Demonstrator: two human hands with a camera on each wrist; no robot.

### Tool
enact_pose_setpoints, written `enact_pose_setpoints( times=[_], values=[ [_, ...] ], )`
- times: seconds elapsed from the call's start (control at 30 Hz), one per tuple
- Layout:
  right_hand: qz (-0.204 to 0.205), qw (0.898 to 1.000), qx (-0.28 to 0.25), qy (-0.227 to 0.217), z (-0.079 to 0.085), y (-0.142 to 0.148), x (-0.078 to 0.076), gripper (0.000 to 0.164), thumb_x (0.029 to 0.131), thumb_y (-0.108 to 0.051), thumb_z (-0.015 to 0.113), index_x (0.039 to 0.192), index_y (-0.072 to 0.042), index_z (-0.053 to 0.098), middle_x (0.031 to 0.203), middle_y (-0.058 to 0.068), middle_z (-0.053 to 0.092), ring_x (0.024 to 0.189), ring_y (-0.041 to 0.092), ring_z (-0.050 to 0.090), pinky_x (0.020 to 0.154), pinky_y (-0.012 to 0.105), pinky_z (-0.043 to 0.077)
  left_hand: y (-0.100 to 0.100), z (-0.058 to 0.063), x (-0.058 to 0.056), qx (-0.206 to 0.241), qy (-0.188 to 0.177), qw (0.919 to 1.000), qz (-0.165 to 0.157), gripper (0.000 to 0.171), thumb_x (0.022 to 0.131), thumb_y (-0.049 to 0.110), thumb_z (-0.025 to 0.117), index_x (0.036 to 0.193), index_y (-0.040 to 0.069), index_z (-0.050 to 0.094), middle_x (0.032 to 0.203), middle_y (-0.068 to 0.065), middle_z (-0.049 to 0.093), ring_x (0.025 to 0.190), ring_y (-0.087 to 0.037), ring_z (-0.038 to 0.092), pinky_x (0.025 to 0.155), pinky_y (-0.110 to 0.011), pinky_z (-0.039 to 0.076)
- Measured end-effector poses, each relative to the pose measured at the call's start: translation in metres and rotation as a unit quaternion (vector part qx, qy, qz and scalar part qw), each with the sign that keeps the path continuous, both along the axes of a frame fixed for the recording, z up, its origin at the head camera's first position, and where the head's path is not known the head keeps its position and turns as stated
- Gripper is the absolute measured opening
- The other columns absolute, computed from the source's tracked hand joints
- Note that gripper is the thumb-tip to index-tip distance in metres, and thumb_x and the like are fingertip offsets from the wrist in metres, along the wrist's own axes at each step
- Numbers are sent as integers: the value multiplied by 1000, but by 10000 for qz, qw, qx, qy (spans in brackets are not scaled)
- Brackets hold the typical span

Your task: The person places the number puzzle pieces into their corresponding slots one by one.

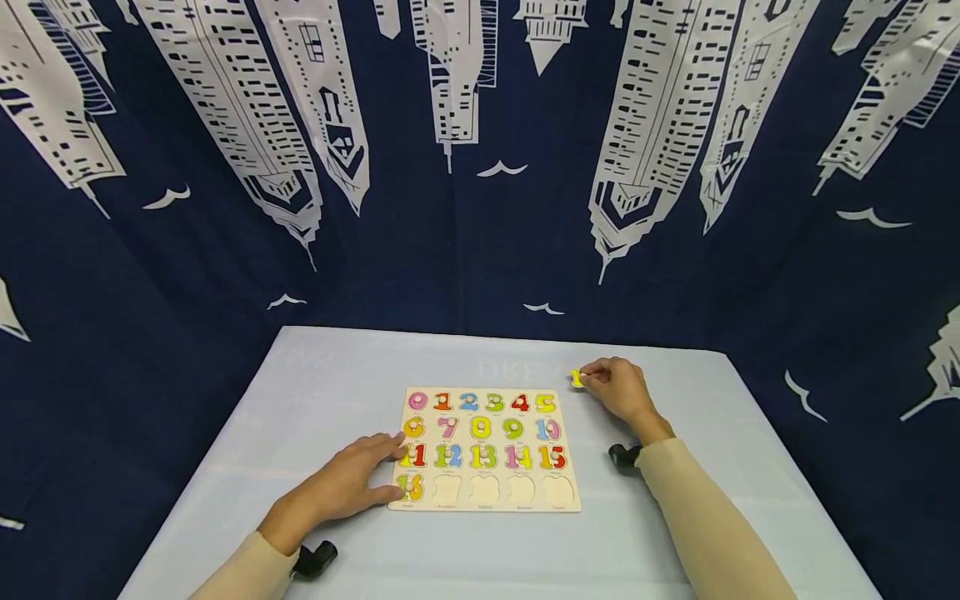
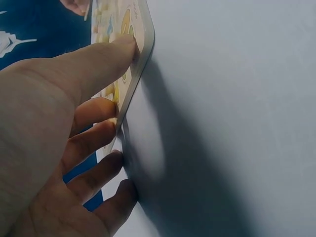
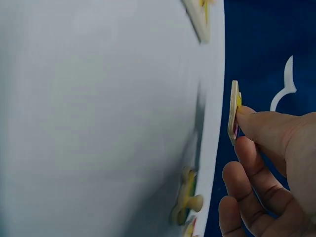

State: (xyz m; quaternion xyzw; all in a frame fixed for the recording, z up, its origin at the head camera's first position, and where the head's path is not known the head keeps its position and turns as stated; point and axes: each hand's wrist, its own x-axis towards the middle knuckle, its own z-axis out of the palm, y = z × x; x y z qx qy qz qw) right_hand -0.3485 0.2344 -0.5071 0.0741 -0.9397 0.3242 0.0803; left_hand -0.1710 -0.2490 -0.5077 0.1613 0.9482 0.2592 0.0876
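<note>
A wooden number puzzle board (image 1: 491, 505) lies on the table, with colourful number pieces in its upper rows. Its bottom row has a number 16 piece (image 1: 410, 487) at the left and several bare recesses beside it. My left hand (image 1: 341, 479) rests on the board's left side, thumb on top (image 2: 106, 59) and fingertips touching the edge. Beyond the board's far right corner, my right hand (image 1: 618, 392) pinches a yellow number puzzle piece (image 1: 577, 379) between thumb and fingers. In the right wrist view, this piece (image 3: 233, 113) is edge-on, raised off the table.
Another puzzle piece with a round knob (image 3: 187, 200) lies on the table below the right hand, with part of one more beside it. The white table (image 1: 360, 367) ends at a dark blue cloth (image 1: 450, 250) printed with white buildings.
</note>
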Motion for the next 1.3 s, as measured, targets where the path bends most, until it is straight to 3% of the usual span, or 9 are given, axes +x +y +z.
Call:
enact_pose_setpoints(
  times=[0.33,0.73,1.0,1.3],
  values=[
    [354,9993,42,111,14,-25,29,14,106,-19,88,116,-10,91,119,16,80,104,31,75,88,37,55,2,4,1,-78,21,10000,-3,67,98,37,96,156,12,74,178,-10,59,167,-43,53,139,-69,42],
    [1001,9945,-7,308,24,-70,64,9,102,-15,92,110,-15,92,121,9,81,99,23,78,88,38,60,3,6,2,-83,33,9999,-62,67,98,39,96,156,13,74,178,-8,59,167,-42,53,138,-69,44],
    [1662,9859,71,195,18,-108,94,7,102,-15,92,107,-19,90,117,0,77,98,15,71,86,30,60,2,3,3,-72,-27,10000,12,70,98,39,96,158,13,72,179,-9,59,168,-43,51,138,-71,42],
    [2416,9703,130,81,7,-148,125,7,102,-16,93,103,-22,89,105,-1,74,85,12,60,75,23,49,2,3,2,-84,5,10000,-14,72,99,41,95,160,14,71,177,-9,60,168,-44,51,138,-72,43]
  ],
)
